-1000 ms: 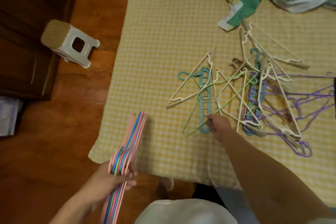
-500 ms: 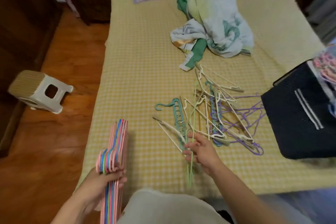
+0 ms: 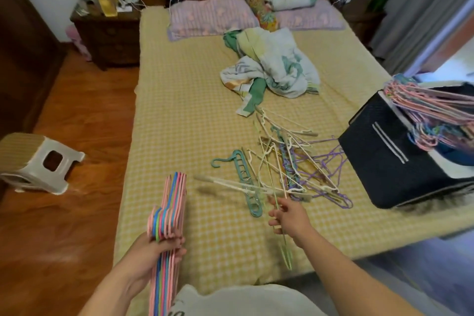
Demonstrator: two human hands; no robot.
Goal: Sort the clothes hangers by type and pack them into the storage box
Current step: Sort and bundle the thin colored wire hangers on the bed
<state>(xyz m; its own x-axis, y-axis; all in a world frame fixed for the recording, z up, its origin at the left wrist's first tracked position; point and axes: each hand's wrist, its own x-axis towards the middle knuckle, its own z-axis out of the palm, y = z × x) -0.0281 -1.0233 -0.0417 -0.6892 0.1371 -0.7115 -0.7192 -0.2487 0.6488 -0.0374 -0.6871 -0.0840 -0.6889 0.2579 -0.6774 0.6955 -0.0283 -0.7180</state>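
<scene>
Your left hand (image 3: pixel 151 246) grips the pink stack (image 3: pixel 168 215) upright beside the bed (image 3: pixel 184 110); your right hand (image 3: pixel 288 215), arm outstretched, pinches a green hanger (image 3: pixel 284 244) near the pile (image 3: pixel 295 162), box (image 3: pixel 389 162) rightward.

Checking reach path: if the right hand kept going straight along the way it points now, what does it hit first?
Likely the white hanger lying crosswise just beyond the right hand, which grips a thin green hanger. The tangled hanger pile lies behind it. Depth is unclear; the hand may pass above.

A yellow checked bed (image 3: pixel 179 115) bears tangled hangers (image 3: pixel 295 162), crumpled cloth (image 3: pixel 277 67), pillows (image 3: pixel 210 17) and a dark storage box (image 3: pixel 379 162)
</scene>
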